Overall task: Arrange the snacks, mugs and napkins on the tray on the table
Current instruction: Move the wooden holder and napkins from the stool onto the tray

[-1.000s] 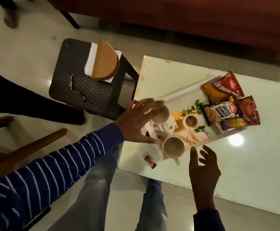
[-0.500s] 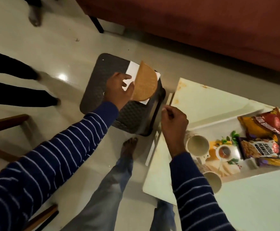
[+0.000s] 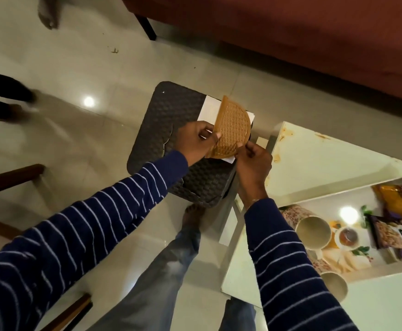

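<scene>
An orange half-round woven napkin holder (image 3: 231, 130) with white napkins (image 3: 211, 110) in it stands on a dark stool (image 3: 171, 120). My left hand (image 3: 195, 139) grips its left edge and my right hand (image 3: 252, 161) pinches its lower right edge. On the white table to the right lies the tray (image 3: 333, 199), which holds two mugs, one (image 3: 313, 231) further back and one (image 3: 333, 286) nearer, and snack packets (image 3: 400, 232).
A red-brown sofa (image 3: 290, 37) runs along the top. Another person's feet (image 3: 11, 101) stand on the tiled floor at the left. Wooden chair parts (image 3: 11, 177) sit at the lower left. My legs (image 3: 161, 278) are between stool and table.
My left hand left the mug on the tray and went to the napkin holder on the stool. My right hand followed from the table edge and now grips the holder too.
</scene>
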A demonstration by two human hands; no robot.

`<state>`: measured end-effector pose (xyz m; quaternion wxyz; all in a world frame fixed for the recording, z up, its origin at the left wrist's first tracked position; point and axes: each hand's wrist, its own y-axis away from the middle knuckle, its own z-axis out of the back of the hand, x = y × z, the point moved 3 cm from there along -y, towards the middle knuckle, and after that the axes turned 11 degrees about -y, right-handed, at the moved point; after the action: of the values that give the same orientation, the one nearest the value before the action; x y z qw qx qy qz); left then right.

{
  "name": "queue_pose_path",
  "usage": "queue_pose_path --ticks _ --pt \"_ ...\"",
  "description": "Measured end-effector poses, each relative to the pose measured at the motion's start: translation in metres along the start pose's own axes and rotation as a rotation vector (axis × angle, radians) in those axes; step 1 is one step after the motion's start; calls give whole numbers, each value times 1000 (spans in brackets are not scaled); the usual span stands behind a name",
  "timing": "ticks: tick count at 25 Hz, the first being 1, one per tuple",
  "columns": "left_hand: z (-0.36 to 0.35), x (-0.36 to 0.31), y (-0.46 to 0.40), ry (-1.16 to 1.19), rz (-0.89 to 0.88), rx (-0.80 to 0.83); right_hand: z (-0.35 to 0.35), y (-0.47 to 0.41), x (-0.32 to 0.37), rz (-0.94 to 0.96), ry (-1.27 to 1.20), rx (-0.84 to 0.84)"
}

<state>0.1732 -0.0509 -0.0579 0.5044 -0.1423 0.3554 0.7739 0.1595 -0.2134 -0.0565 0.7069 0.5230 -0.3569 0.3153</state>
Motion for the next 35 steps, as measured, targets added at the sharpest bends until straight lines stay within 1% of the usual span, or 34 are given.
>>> queue_pose_path --ticks 3,5,6,8,10,12,13,14,16,18,20,23,25,27,29,32,35 --pt "8 -4 4 84 32 31 8 10 13 -9 -46 8" --pt "18 -13 10 165 -9 50 22 19 26 -3 -68 -18" --pt "23 -19 15 197 -43 63 29 25 34 10 -100 6" --pt "27 -39 30 268 -133 141 49 43 52 49 -210 112" --pt "25 -65 47 351 -219 255 78 59 67 132 -260 172" --pt "21 -92 63 439 -252 328 115 74 79 297 -186 145" --pt "20 -106 70 425 -301 328 134 81 83 376 -133 121" --pt "19 -121 75 353 -397 301 154 87 84 428 -87 97" --pt "8 -157 90 135 -658 259 199 100 85 492 3 36" --pt "-13 -193 108 -39 -863 256 242 113 81 534 91 -24" --pt "-41 -225 128 -160 -968 284 281 123 72 540 142 -89" --pt "-85 -261 147 -305 -1090 273 326 132 48 537 223 -184" --pt "-119 -275 153 -373 -1123 346 352 134 22 488 249 -210" --pt "-156 -280 156 -454 -1091 455 371 129 -6 407 245 -210" --pt "-194 -276 156 -563 -1075 529 386 117 -37 318 266 -192" --pt "-235 -271 150 -698 -1090 593 392 97 -79 285 374 -134" --pt "-266 -266 139 -791 -1107 617 390 77 -110 274 429 -136"
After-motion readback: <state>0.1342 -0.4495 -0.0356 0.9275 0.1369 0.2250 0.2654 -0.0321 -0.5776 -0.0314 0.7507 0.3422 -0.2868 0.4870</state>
